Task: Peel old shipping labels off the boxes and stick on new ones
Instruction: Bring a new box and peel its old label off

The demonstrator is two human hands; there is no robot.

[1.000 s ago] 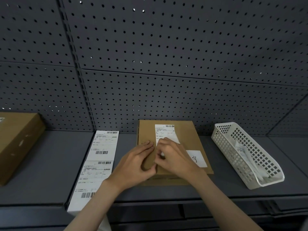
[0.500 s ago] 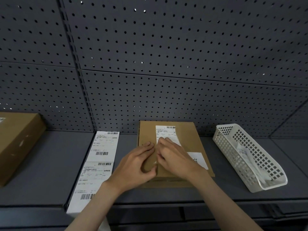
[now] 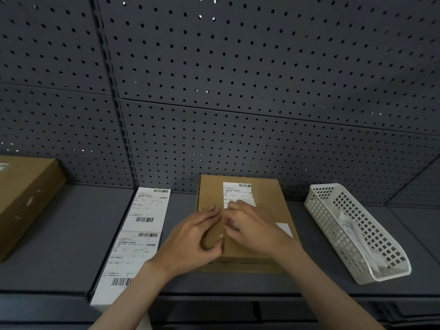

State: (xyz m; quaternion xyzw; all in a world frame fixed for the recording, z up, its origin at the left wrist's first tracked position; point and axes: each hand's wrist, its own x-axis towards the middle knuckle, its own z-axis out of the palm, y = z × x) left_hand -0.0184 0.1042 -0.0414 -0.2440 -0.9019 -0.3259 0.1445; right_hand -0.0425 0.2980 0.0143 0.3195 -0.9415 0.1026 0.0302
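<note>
The box (image 3: 245, 222), flat brown cardboard with a matte face, lies on the grey shelf (image 3: 59, 246) at the middle, close to the near edge. A white printed label (image 3: 237, 192) sits on its top toward the far side, its near end hidden under the hands; whether it is being lifted off or pressed down I cannot tell. A small blank white patch (image 3: 284, 229) shows at the box's right.

The left hand (image 3: 192, 241) rests on the box top, fingers laid fairly straight and thumb tucked toward the seam. The right hand (image 3: 250, 225) covers the label's near part with fingers bent down onto it; whether they pinch an edge is hidden.

Just left of the box lies a strip of labels (image 3: 140, 234), glossy white with barcodes, running near to far, apparently the fresh stock. Judging by this, the task is midway at best. Far left sits another cardboard box (image 3: 26, 198). At the right, a white plastic lattice basket (image 3: 352, 229) holds crumpled paper scraps. Behind stands a dark perforated panel (image 3: 238, 91).
</note>
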